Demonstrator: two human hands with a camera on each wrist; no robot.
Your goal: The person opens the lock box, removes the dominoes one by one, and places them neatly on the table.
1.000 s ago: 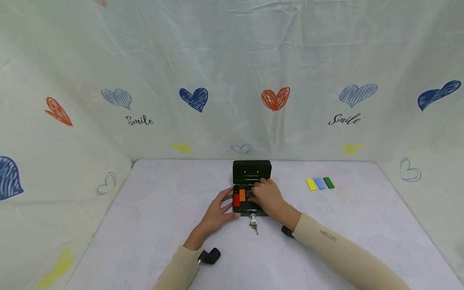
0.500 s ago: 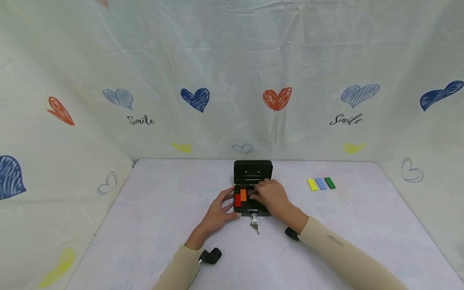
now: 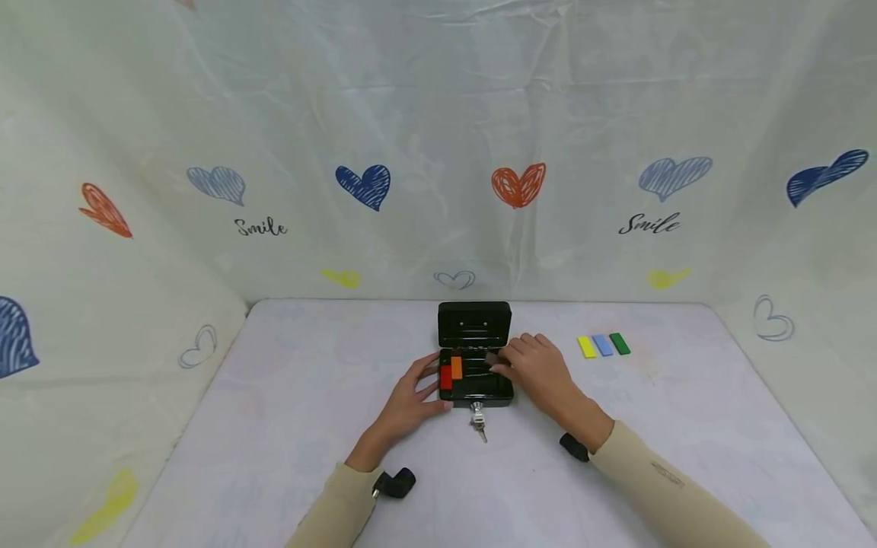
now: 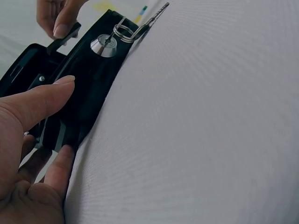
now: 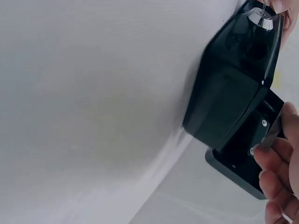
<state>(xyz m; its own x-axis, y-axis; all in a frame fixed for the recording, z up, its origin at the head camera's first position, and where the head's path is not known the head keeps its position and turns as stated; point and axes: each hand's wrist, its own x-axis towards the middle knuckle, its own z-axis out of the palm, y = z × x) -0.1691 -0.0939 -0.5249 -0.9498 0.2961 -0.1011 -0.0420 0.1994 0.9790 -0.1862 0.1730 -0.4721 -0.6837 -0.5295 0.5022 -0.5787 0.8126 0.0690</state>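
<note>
A small black cash box [image 3: 479, 390] stands on the table with its lid [image 3: 474, 321] raised. Along its left side, my left hand [image 3: 404, 407] holds it, thumb at the front wall and fingers against the side. My right hand [image 3: 548, 377] pinches a thin dark brown-grey block [image 3: 492, 358] over the right part of the box; the same block [image 4: 64, 38] shows edge-on in the left wrist view. Inside, on the left, lie a red block [image 3: 446, 377] and an orange block [image 3: 456, 367]. A silver lock [image 4: 104, 45] with keys [image 3: 479, 423] hanging from it is on the front.
To the right of the box, a yellow block [image 3: 586, 347], a light blue block [image 3: 602, 345] and a green block [image 3: 620, 343] lie side by side on the white table [image 3: 274, 380]. Behind rises a white curtain [image 3: 438, 114] printed with hearts.
My right hand has drawn back to the right from inside the box, and the dark block in its fingers now shows more clearly. My left hand stays at the box.
</note>
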